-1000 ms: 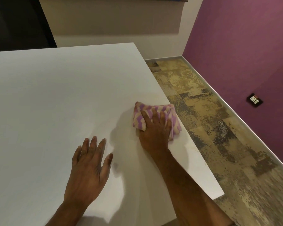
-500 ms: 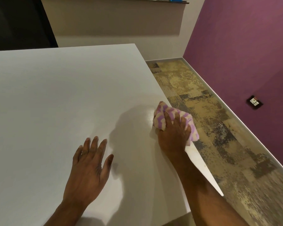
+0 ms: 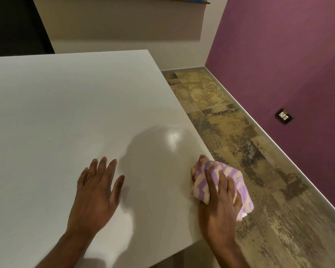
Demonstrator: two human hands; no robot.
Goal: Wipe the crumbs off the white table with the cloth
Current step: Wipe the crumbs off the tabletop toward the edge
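Head view, looking down over a white table [image 3: 66, 113] that fills the left and middle of the scene.

The left hand [image 3: 97, 194] lies palm down on the table's near part. It is relaxed, with straight, slightly spread fingers, and holds nothing.

The right hand [image 3: 219, 207] is at the table's right edge, close to its near right corner. Its fingers curl over a bunched cloth [image 3: 200, 187] with purple and cream stripes, grasping it and pressing it onto the tabletop. Part of the cloth hangs out past the table's right edge. The two hands are well apart.

A pale glare spot sits on the tabletop just beyond the cloth.

Right of the table is a mottled brown and tan floor [image 3: 240, 151]. Beyond that stands a purple wall [image 3: 278, 55] with a small dark socket [image 3: 283, 116]. Behind the table's far edge is a beige wall [image 3: 124, 26].
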